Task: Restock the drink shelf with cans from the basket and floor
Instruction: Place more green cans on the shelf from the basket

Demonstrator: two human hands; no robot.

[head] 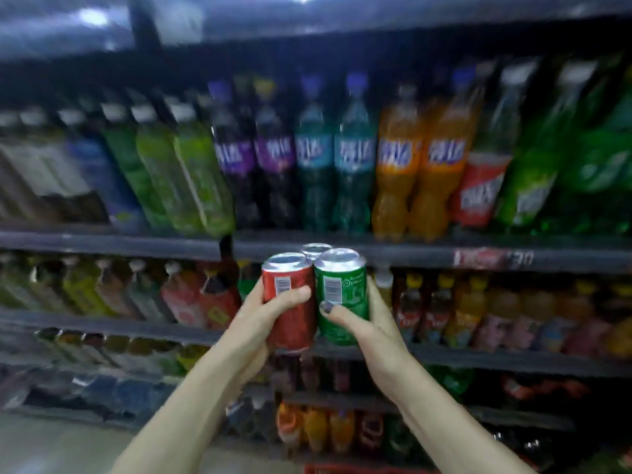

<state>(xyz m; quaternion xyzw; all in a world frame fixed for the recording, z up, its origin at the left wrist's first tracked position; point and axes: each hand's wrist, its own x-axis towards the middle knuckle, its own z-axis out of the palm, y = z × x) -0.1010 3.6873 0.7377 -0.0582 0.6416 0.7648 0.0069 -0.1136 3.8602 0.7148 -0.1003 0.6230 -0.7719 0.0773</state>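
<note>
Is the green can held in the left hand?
No, the right hand grips the green can, while the left hand holds the red can beside it.

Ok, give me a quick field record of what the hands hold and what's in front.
left hand: grips red can, upright
right hand: grips green can, upright
third can: behind the two, only its top shows; which grip carries it unclear
cans: red and green side by side, touching
ahead: shelf edge, orange bottles on it
image: blurred
</note>
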